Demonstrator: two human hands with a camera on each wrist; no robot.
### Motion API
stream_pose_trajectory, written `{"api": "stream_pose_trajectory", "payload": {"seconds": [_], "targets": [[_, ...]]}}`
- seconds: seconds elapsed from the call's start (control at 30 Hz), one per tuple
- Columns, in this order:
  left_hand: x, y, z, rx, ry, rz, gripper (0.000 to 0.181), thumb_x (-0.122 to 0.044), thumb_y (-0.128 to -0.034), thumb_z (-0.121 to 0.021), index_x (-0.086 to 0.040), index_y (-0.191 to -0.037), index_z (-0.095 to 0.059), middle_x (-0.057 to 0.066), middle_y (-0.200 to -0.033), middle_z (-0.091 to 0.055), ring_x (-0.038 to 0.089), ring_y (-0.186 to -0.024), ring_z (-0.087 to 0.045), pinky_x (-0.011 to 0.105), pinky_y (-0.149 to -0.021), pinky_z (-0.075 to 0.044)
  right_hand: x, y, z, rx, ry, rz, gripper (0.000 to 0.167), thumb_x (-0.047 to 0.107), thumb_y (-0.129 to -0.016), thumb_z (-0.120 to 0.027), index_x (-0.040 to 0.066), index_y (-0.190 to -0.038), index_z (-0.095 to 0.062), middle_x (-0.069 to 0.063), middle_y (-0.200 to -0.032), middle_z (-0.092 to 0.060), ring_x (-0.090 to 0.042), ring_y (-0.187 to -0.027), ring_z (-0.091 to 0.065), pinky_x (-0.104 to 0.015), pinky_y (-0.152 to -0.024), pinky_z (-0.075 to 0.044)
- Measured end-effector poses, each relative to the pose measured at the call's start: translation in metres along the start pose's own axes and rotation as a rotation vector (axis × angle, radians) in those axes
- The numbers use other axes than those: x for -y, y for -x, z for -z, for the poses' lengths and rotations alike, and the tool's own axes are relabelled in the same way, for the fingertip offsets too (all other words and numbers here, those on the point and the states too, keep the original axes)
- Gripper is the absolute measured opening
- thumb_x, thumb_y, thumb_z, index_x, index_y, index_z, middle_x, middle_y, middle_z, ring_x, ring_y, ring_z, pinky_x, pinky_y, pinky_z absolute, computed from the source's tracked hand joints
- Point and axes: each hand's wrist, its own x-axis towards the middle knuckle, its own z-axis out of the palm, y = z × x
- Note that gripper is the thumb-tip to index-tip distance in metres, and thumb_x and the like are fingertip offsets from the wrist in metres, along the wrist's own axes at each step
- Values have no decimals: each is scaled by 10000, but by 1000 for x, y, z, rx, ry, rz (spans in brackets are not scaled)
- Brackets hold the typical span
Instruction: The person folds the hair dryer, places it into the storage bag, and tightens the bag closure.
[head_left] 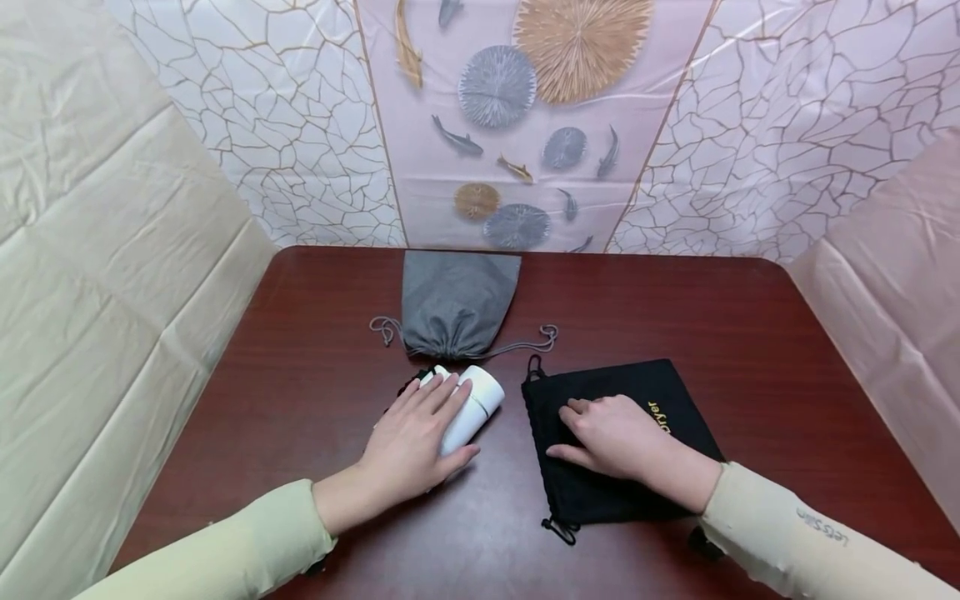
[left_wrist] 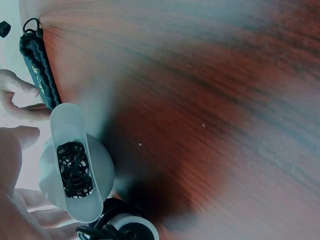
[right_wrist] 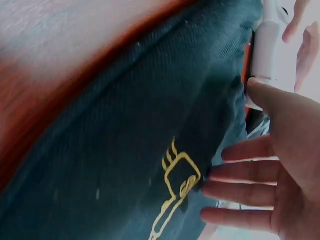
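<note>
A white hair dryer [head_left: 474,417] lies on the table just left of the middle. My left hand [head_left: 416,437] rests over it with fingers extended and thumb apart. The left wrist view shows its flat nozzle [left_wrist: 94,207] with a black grille inside; a dark coiled cord [left_wrist: 102,230] sits beside it. To the right is a flat black drawstring bag [head_left: 600,500] with yellow lettering. My right hand [head_left: 618,437] lies palm down over this bag; in the right wrist view its fingers [right_wrist: 245,192] are fairly straight, near the yellow hair dryer drawing.
Behind the hair dryer, a grey drawstring pouch [head_left: 461,300] lies flat by the table's far edge, its cords spread to both sides. The dark red wooden table [head_left: 262,400] is bordered by patterned cloth [head_left: 300,125] at the back and pale cloth at the sides.
</note>
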Motion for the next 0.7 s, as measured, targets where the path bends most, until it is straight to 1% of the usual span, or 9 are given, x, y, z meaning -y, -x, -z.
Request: {"api": "stream_pose_trajectory", "payload": {"seconds": [0.07, 0.17, 0.27, 0.37, 0.47, 0.53, 0.63, 0.7], "targets": [[-2, 0, -1, 8, -19, 0, 831, -543, -927, -775, -42, -1549, -545, 172, -1544, -583, 385, -1432, -549, 568, -1203, -406, 4, -2, -5, -27, 54, 18, 537, 541, -973, -735, 9, -1039, -765, -138, -953, -760, -250, -794, -751, -410, -635, -622], [-4, 1, -1, 21, -60, -13, 890, -555, -918, -787, -8, -1562, -509, 195, -1554, -566, 395, -1440, -539, 570, -1204, -403, 9, -6, -10, -78, 114, 41, 573, 601, -941, -745, 28, -940, -750, -92, -808, -672, -218, -689, -685, -375, -548, -579], [-5, 0, -2, 24, -105, -32, 921, -552, -911, -800, 6, -1572, -484, 214, -1557, -556, 402, -1441, -536, 562, -1199, -412, 16, -10, -10, -111, 124, 39, 576, 623, -926, -752, 52, -856, -719, -79, -761, -629, -216, -631, -647, -376, -522, -557], [-5, -1, -4, 14, -146, -44, 946, -543, -899, -817, 18, -1577, -468, 227, -1550, -557, 402, -1438, -539, 550, -1189, -429, 20, -14, -9, -107, 132, 37, 580, 639, -924, -746, 75, -802, -690, -75, -741, -611, -220, -597, -623, -380, -518, -550], [-5, -2, -7, -7, -160, -49, 951, -520, -887, -836, 27, -1571, -467, 250, -1527, -567, 408, -1430, -544, 550, -1180, -438, 22, -17, -9, -73, 164, 41, 604, 650, -922, -741, 50, -850, -727, -79, -735, -606, -215, -594, -614, -367, -505, -537], [-5, -3, -9, -19, -162, -49, 948, -503, -880, -845, 30, -1567, -467, 267, -1507, -576, 416, -1424, -548, 555, -1175, -442, 21, -18, -8, -49, 171, 46, 599, 631, -918, -756, 31, -918, -754, -84, -755, -623, -210, -614, -633, -357, -505, -538], [-4, -4, -11, -29, -162, -42, 939, -473, -870, -853, 28, -1565, -468, 281, -1483, -588, 427, -1417, -550, 562, -1169, -446, 18, -16, -7, -16, 153, 61, 555, 565, -922, -784, 19, -1015, -760, -105, -847, -684, -213, -698, -693, -360, -537, -567], [-4, -3, -12, -30, -166, -36, 938, -455, -863, -857, 24, -1568, -466, 281, -1479, -592, 426, -1417, -550, 564, -1170, -446, 15, -14, -5, 6, 130, 78, 512, 516, -932, -792, 23, -1068, -759, -138, -968, -739, -235, -808, -745, -376, -596, -609]]}}
